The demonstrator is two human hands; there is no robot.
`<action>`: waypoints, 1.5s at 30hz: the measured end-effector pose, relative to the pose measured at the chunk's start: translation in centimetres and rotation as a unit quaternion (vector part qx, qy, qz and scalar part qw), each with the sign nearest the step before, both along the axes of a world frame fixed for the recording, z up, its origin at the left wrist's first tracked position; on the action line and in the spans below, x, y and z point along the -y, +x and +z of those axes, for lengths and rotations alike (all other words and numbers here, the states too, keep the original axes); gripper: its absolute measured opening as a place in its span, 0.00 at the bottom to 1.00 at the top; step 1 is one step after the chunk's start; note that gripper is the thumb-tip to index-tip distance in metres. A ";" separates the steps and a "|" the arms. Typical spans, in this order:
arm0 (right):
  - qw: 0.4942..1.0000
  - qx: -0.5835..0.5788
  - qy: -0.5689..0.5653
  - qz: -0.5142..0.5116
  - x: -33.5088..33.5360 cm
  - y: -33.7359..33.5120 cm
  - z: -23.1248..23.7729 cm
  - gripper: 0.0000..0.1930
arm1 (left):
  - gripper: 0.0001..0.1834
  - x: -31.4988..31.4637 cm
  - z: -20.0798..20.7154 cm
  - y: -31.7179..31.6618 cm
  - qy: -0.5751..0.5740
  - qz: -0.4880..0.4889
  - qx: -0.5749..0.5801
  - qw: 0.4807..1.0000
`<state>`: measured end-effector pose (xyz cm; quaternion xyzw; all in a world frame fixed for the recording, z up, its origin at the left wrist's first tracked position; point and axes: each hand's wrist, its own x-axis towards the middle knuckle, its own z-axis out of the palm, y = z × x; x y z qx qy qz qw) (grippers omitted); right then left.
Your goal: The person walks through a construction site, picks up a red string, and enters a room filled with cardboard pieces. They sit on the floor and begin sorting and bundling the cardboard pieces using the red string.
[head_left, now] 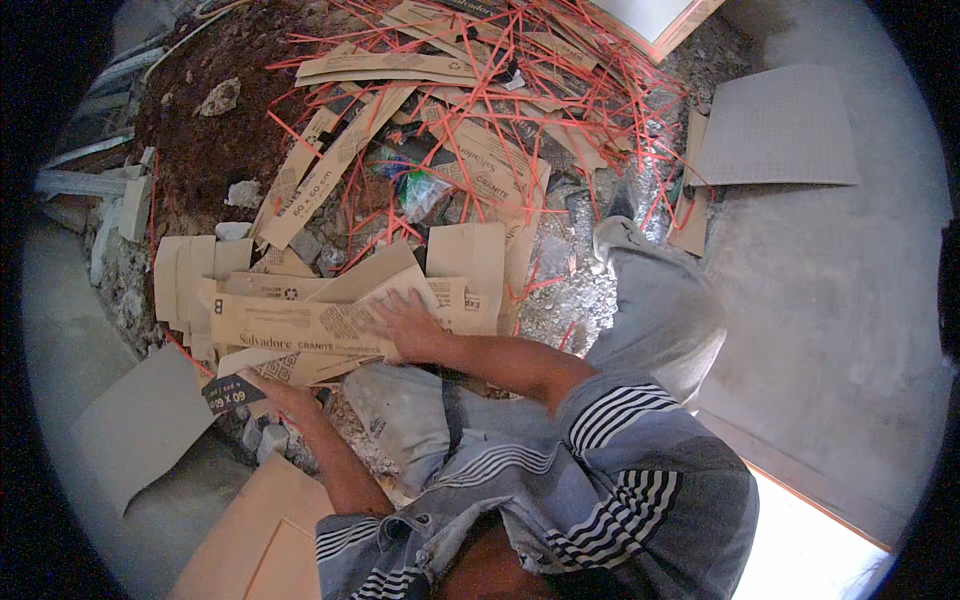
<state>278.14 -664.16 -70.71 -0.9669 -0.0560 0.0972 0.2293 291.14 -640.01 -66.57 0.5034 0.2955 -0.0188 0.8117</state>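
Observation:
In front of me lies a stack of flattened brown cardboard pieces (285, 318), printed with dark lettering and square patterns. My right hand (410, 328) rests on the stack's right part, palm down with its fingers spread. At the near left end, my left hand (288, 396) grips a cardboard strip (232, 394) that has a black printed end. Some of that hand's fingers are hidden by the strip. A folded cardboard piece (466, 262) stands partly upright just beyond my right hand.
Tangled red plastic straps (540, 110) and more cardboard strips (345, 165) cover the rubble ahead. A mound of dark soil (200, 150) with stones rises at the far left. Grey tiles (775, 128) lie on the right; another grey sheet (140, 425) lies on the left.

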 end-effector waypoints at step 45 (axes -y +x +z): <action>0.991 -0.109 -0.018 -0.070 11.0 8.1 -1.9 0.55 | 0.86 8.4 -13.9 7.3 0.647 0.081 -0.383 0.654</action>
